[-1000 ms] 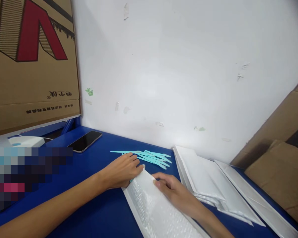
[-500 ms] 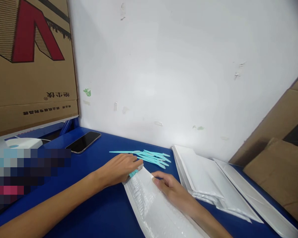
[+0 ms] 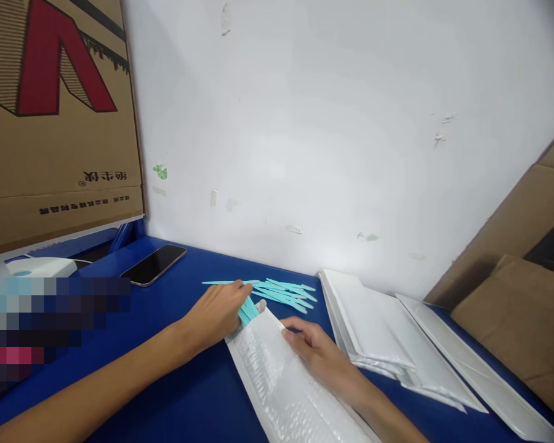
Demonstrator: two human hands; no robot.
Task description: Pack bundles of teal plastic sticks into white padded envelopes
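A white bubble mailer (image 3: 281,375) slants across the front of the table, its mouth toward the wall. My left hand (image 3: 224,307) is closed around the upper ends of a bundle of thin turquoise plastic sticks (image 3: 248,312). The bundle's lower part is hidden inside the mailer's mouth. My right hand (image 3: 314,347) pinches the mailer's right edge near the opening, thumb on top. Just beyond my left hand, several loose turquoise sticks (image 3: 284,292) lie in a fanned pile on the table.
To the right, several white bubble mailers (image 3: 373,323) are stacked on the blue table (image 3: 203,394). A black-screened phone (image 3: 154,266) lies at the back left. Cardboard boxes (image 3: 64,147) flank the workspace on the left, with more cardboard (image 3: 517,332) at right. A white wall (image 3: 295,123) rises behind.
My left hand has shifted slightly up and left at the mailer's mouth, and more of the turquoise bundle shows. My right hand keeps its grip on the edge.
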